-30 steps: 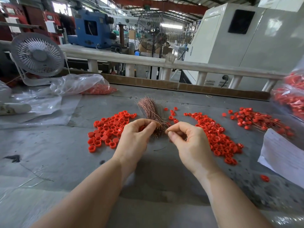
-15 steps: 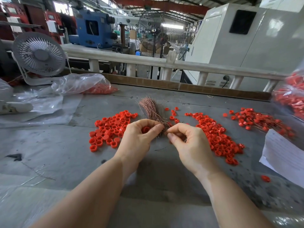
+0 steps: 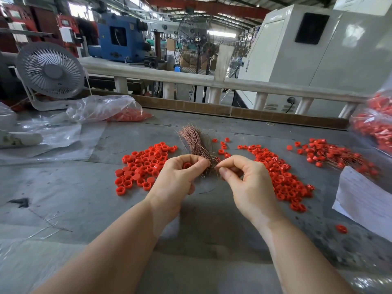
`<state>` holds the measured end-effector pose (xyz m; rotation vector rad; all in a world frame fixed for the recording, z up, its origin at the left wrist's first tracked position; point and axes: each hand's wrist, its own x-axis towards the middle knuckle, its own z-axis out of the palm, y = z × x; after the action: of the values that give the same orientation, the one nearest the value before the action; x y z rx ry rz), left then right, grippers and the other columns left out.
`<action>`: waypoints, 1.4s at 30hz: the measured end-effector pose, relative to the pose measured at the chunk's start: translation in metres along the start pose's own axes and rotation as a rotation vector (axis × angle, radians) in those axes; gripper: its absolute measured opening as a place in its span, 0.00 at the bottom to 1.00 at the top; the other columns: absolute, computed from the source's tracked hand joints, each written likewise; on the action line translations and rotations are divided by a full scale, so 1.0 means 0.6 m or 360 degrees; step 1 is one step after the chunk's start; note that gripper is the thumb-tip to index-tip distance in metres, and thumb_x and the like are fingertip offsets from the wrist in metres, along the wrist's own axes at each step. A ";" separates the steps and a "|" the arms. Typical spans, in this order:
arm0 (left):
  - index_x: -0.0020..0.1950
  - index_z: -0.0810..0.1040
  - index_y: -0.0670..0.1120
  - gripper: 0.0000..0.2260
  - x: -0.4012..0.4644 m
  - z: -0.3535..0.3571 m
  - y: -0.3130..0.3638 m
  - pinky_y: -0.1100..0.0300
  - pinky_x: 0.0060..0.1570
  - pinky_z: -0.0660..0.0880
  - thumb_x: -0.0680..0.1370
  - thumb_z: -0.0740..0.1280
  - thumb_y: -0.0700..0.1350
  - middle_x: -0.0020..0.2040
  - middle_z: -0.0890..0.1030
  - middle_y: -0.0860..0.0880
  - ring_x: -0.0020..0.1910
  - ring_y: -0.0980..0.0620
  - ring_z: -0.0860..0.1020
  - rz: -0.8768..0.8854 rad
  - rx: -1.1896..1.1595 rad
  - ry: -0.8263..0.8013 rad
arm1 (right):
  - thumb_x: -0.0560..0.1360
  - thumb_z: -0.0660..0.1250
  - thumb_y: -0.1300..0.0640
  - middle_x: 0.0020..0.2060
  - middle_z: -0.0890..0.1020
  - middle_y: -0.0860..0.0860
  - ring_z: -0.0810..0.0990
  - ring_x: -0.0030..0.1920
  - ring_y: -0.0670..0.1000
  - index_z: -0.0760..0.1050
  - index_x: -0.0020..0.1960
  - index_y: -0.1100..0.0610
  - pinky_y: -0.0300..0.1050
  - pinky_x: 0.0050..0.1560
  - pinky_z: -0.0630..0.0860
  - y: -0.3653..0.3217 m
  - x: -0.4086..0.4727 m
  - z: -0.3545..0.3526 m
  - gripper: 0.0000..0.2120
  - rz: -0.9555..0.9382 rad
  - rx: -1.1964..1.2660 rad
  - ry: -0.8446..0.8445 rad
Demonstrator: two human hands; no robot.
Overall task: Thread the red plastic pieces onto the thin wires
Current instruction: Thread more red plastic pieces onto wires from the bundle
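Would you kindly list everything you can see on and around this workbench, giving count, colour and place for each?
Loose red plastic pieces: many, red, heap left of the hands.
Second heap of red pieces: many, red, right of the hands.
Threaded red pieces on wires: a pile, red, far right.
Bundle of thin wires: one, coppery, centre, behind the hands.
Stray red piece: one, red, near right.
Plastic bags: clear, far left; another with red pieces at the right edge.
Desk fan: one, grey, back left.
Paper sheet: white, right.
Workbench: one, grey.
Left hand: pinches one red piece.
Right hand: pinches a wire, too thin to see clearly.
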<state>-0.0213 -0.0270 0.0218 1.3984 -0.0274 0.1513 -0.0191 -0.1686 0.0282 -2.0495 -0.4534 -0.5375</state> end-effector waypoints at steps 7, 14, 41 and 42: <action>0.35 0.80 0.48 0.08 0.000 -0.004 -0.002 0.67 0.22 0.61 0.75 0.69 0.44 0.27 0.68 0.53 0.23 0.58 0.62 0.0015 0.0044 0.0022 | 0.72 0.69 0.65 0.27 0.77 0.44 0.75 0.31 0.44 0.78 0.37 0.50 0.40 0.36 0.71 0.000 -0.001 0.000 0.11 0.0003 -0.0019 -0.0037; 0.34 0.83 0.49 0.07 -0.003 -0.001 0.000 0.65 0.22 0.60 0.73 0.70 0.43 0.26 0.69 0.54 0.23 0.57 0.62 0.0086 0.0069 -0.0008 | 0.72 0.69 0.65 0.26 0.77 0.44 0.76 0.32 0.50 0.76 0.35 0.47 0.48 0.37 0.74 0.002 0.000 0.003 0.14 0.0031 0.0011 -0.0052; 0.38 0.77 0.45 0.07 -0.008 0.002 0.005 0.65 0.24 0.55 0.76 0.66 0.42 0.25 0.66 0.55 0.24 0.58 0.58 0.0029 0.0094 -0.0098 | 0.71 0.70 0.66 0.29 0.79 0.44 0.76 0.33 0.46 0.79 0.38 0.53 0.44 0.37 0.73 0.000 0.000 -0.002 0.09 -0.0027 -0.0017 0.0011; 0.38 0.77 0.45 0.07 -0.007 0.001 0.003 0.65 0.24 0.55 0.76 0.67 0.42 0.25 0.66 0.55 0.24 0.58 0.59 0.0031 0.0098 -0.0102 | 0.71 0.70 0.66 0.29 0.79 0.45 0.76 0.33 0.46 0.80 0.38 0.53 0.44 0.37 0.73 -0.001 0.000 -0.002 0.09 -0.0036 -0.0019 0.0013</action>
<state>-0.0258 -0.0276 0.0235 1.4645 -0.0900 0.1246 -0.0198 -0.1693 0.0289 -2.0551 -0.4702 -0.5629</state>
